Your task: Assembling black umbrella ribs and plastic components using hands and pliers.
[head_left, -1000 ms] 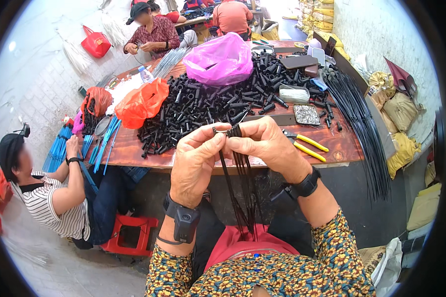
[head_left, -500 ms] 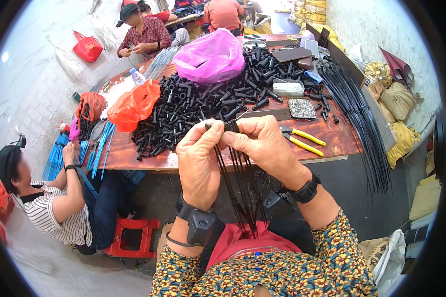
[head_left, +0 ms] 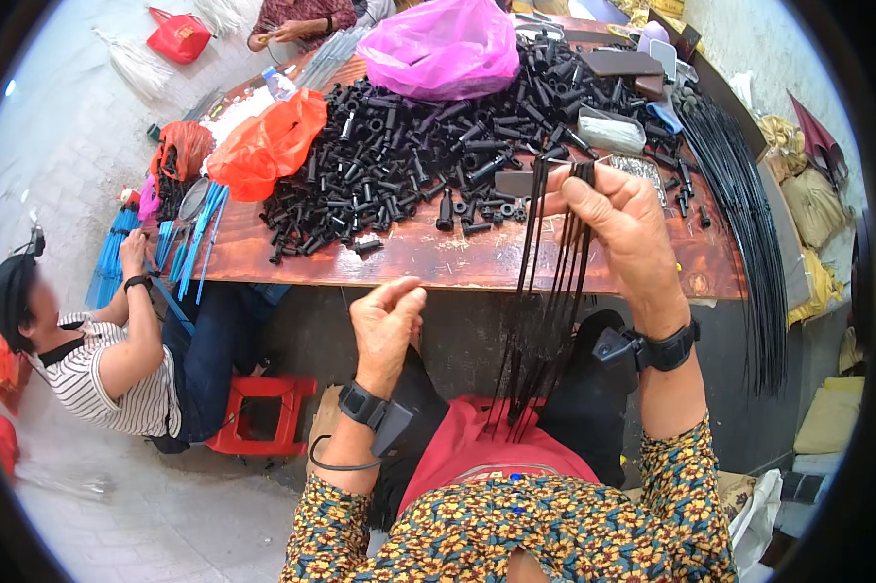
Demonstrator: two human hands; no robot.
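My right hand (head_left: pixel 620 219) is raised above the table's front edge, closed around the upper ends of a bundle of thin black rods (head_left: pixel 554 311). The rods hang down toward the red cloth on my lap, some spread apart on the left of the bundle. Lower and to the left, my left hand (head_left: pixel 384 330) is apart from the bundle, its fingers bent in toward the thumb. Whether anything small is between those fingers cannot be made out. Beyond both hands, a heap of black tubular parts (head_left: pixel 389 160) covers much of the wooden table (head_left: pixel 438 257).
A pink bag (head_left: pixel 443 49) and an orange bag (head_left: pixel 268 146) rest on the heap. Long black rods (head_left: pixel 744 214) overhang the table's right end. A clear box (head_left: pixel 611 131) stands behind my right hand. A co-worker (head_left: pixel 93 350) handles blue rods at left, near a red stool (head_left: pixel 263 413).
My hands were together at the rod tops. The left has drawn away down and left; the right has moved right and up with the bundle. The yellow-handled pliers are out of sight now.
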